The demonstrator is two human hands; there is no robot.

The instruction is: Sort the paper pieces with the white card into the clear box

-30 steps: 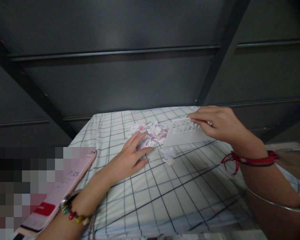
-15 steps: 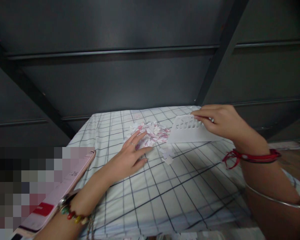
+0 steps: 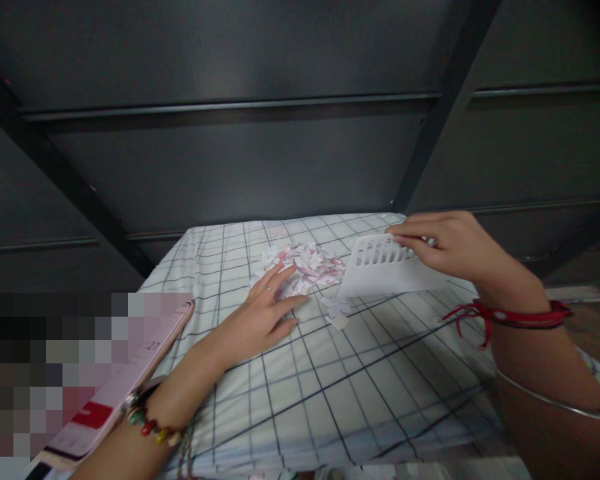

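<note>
Slotted card (image 3: pixel 380 281), pinched by the right hand (image 3: pixel 437 243), has shifted rightward; left hand (image 3: pixel 255 323) splays at scraps (image 3: pixel 320 267), phone (image 3: pixel 130 373) nearby.

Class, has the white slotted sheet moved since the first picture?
Yes: the white slotted sheet has shifted slightly to the picture's right, judged against the dark panel behind.

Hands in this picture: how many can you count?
2. The left hand is at the near-left side of the heap of paper scraps; the right hand grips the top edge of a white slotted sheet. No other hand shows.
</note>
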